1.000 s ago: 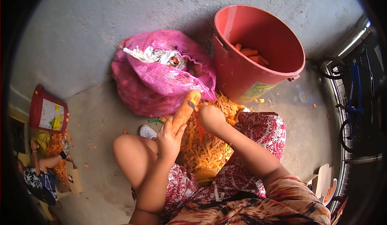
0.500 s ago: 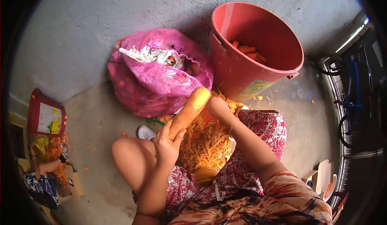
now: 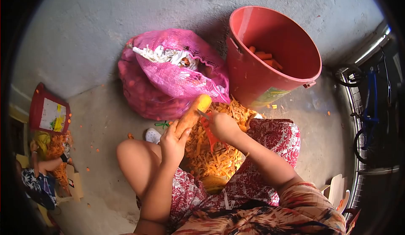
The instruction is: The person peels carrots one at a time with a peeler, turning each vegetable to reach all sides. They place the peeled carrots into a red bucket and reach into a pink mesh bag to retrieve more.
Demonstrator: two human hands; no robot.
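Note:
My left hand (image 3: 173,143) is wrapped round the lower end of a thick carrot (image 3: 190,118), which tilts up and to the right. The carrot's far end is bright and peeled, while the part near my fingers looks duller. In my closed right hand (image 3: 223,127) is a peeler (image 3: 207,123) with a red-orange handle, its metal blade against the carrot's right side. Below both hands, a heap of carrot peelings (image 3: 215,161) lies between my legs.
A pink mesh sack (image 3: 168,83) of carrots stands against the wall. Beside it is a tall red bucket (image 3: 257,77) with carrots inside. At far left, another person (image 3: 40,186) sits near a red bucket (image 3: 48,108) and peelings. A blue bicycle (image 3: 371,104) stands at right.
The peeler in my right hand has come into clear view and its blade now meets the carrot. My right hand has moved down and slightly left; the carrot is a little lower.

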